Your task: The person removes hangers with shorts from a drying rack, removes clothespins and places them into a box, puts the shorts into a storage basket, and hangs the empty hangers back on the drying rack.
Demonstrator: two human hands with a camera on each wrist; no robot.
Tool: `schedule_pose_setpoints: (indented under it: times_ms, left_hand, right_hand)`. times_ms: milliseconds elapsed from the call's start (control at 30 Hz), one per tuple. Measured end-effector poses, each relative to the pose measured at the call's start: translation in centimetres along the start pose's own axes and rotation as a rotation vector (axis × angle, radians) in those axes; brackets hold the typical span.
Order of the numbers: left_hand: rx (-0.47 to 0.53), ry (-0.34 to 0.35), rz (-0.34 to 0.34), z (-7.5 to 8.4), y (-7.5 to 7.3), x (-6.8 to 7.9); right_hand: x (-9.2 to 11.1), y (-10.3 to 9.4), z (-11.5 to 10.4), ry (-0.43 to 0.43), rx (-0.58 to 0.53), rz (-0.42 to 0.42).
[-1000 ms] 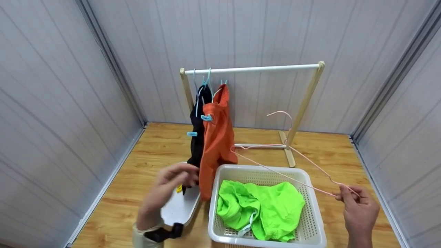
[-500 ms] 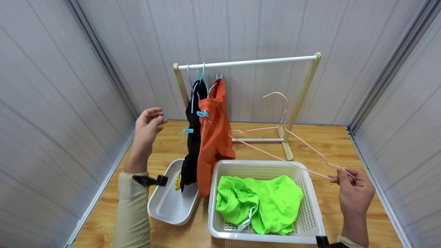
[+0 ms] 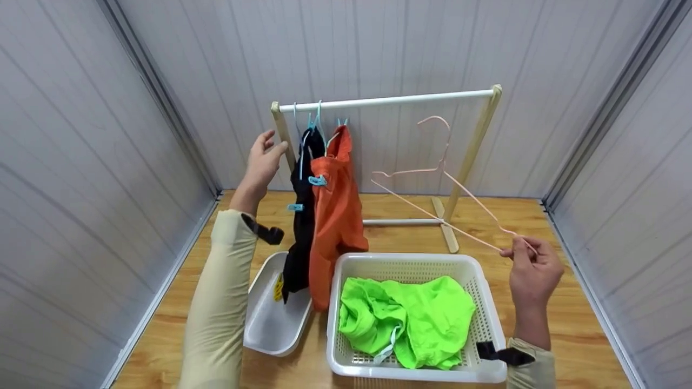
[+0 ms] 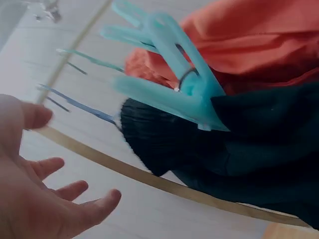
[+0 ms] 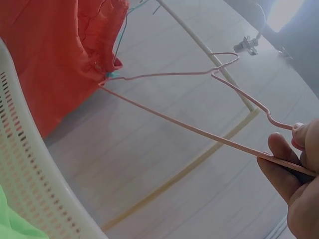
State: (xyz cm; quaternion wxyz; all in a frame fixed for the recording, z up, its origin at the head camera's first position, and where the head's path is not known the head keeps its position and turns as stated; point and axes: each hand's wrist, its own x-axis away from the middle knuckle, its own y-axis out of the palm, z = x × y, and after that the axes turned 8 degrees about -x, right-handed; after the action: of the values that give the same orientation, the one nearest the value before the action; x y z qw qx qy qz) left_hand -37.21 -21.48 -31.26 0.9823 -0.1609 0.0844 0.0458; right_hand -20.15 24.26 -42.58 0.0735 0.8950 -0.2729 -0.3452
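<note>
Two garments hang between the empty, loosely spread left hand and the pink hanger pinched in the right hand.

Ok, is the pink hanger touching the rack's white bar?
Apart: the head view shows wall between the white bar and the pink hanger below it.

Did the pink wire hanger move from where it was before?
Yes, up: in the head view, the right hand has raised the thin pink wire hanger, so its hook now shows closer beneath the long white rack bar.
</note>
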Motion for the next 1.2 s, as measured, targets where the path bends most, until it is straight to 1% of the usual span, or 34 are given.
schedule_pose_setpoints:
  times_ms: [133, 200, 300, 400, 467, 567, 700, 767, 867, 1000, 1100, 1200]
  left_hand:
    - [-0.012, 0.121, -0.022, -0.4, 0.8, -1.4]
    - [0.013, 0.183, -0.036, -0.6, 1.0, -1.7]
    - [0.027, 0.247, -0.033, -0.3, 1.2, -1.6]
    - [0.058, 0.301, -0.018, -0.1, 1.2, -1.7]
    - [0.081, 0.307, -0.004, -0.4, 1.0, -1.9]
    - [0.123, 0.289, 0.005, -1.3, 0.8, -2.8]
    - [0.114, 0.264, 0.013, -2.5, 0.7, -3.7]
    - [0.102, 0.265, 0.012, -2.6, 0.8, -4.0]
    - [0.1, 0.26, -0.002, -2.5, 0.7, -4.2]
    - [0.114, 0.25, -0.037, -1.1, 0.4, -3.3]
    - [0.119, 0.238, -0.043, -0.2, 0.0, -2.4]
    - [0.122, 0.241, -0.029, -0.2, -0.2, -2.1]
  right_hand:
    - [-0.4, 1.8, -0.9, -0.039, -0.005, -0.005]
    - [-0.5, 2.4, -0.9, -0.045, 0.013, 0.007]
    - [-0.7, 3.0, -0.7, -0.064, 0.052, 0.038]
    - [-1.0, 3.6, -0.6, -0.073, 0.042, 0.074]
    - [-1.3, 4.0, -0.6, -0.071, 0.045, 0.097]
    - [-1.5, 4.5, -0.7, -0.057, 0.082, 0.131]
    - [-1.7, 4.8, -0.7, -0.068, 0.16, 0.177]
    - [-1.8, 4.9, -0.5, -0.077, 0.19, 0.21]
    - [-2.1, 4.6, 1.0, -0.101, 0.239, 0.268]
    - [-2.4, 3.6, 3.7, -0.1, 0.331, 0.326]
    - [-2.0, 3.5, 4.7, -0.082, 0.35, 0.329]
    - [-1.6, 3.6, 4.9, -0.061, 0.316, 0.305]
